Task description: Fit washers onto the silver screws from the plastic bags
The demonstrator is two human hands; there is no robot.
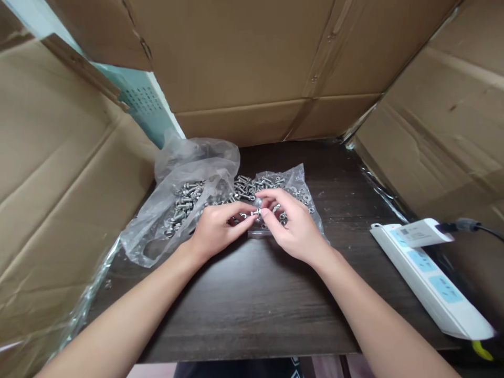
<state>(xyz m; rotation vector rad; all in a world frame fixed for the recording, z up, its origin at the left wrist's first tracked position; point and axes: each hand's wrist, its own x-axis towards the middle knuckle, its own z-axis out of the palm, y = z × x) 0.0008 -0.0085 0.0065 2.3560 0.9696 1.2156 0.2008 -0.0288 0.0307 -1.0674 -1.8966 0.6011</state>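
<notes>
Between my two hands is a small silver bolt (254, 213), held over the near edge of the metal parts. My left hand (214, 226) pinches the bolt between thumb and fingertips. From the other side, my right hand (293, 226) is closed at the bolt's right end on a small metal ring; whether it is a washer or a nut I cannot tell. Beyond my left hand, many bolts (183, 207) lie in and around a clear plastic bag (147, 252). Loose washers and nuts (303, 197) rest on a second clear bag (297, 176), partly hidden by my right hand.
Cardboard walls (252, 63) enclose the dark wooden table (252, 304) at the back and both sides. A white power strip (429, 283) with a plugged-in adapter (423, 233) and black cable (488, 228) lies at the right.
</notes>
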